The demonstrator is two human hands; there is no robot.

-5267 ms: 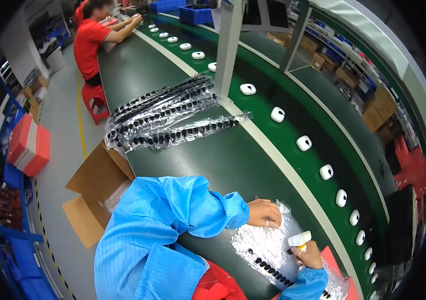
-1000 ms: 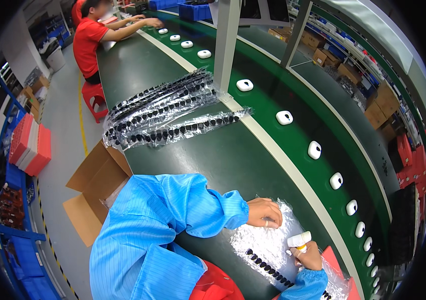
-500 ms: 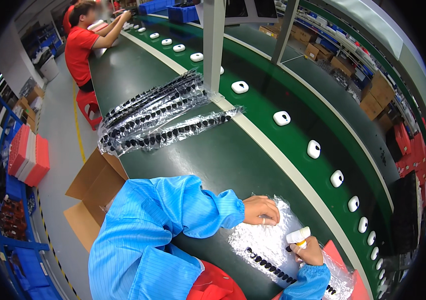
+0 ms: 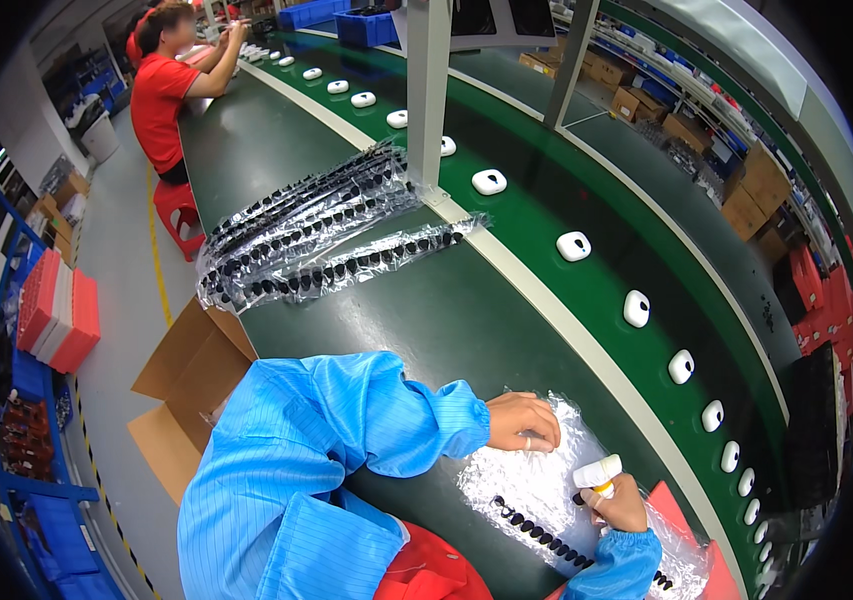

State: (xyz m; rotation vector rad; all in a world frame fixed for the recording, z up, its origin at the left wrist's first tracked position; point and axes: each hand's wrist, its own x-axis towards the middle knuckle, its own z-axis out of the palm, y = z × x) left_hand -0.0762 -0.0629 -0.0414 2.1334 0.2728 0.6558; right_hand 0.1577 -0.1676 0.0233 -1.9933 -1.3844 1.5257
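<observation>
My left hand (image 4: 523,421) rests over a sheet of silvery plastic film (image 4: 506,480), its fingers curled inward; what lies under the fingertips, if anything, is hidden. My right hand (image 4: 622,505) grips a small white container-like piece (image 4: 598,471) with a yellow part below it, held just above the film. A dark spot shows beside the right fingertips, too small to name. Along the film's near side runs a row of small black rounded pieces (image 4: 546,536), passing beneath my right forearm.
White rounded cases (image 4: 573,246) with dark spots line a green conveyor belt (image 4: 536,195) beyond the bench edge. Plastic strips of black pieces (image 4: 316,225) are heaped on the bench. A metal post (image 4: 427,95) rises beside the belt. An open cardboard box (image 4: 191,375) stands left; a co-worker (image 4: 161,105) sits farther off.
The white cases on the belt have shifted toward the right and nearer. The co-worker's hands have moved slightly. My own hands show almost no movement.
</observation>
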